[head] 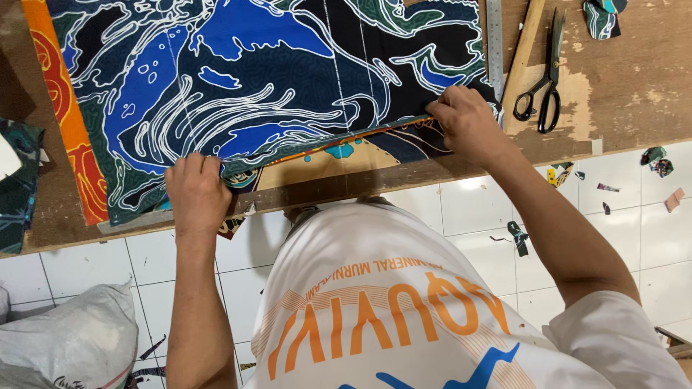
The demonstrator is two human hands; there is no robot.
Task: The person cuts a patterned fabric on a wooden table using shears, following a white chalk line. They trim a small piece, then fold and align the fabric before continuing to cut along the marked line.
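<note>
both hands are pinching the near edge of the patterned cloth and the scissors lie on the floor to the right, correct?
Not quite: the scissors lie on the wooden table, not the floor, as the head view shows. The rest holds: the left hand and right hand both pinch the near edge of the cloth.
</note>
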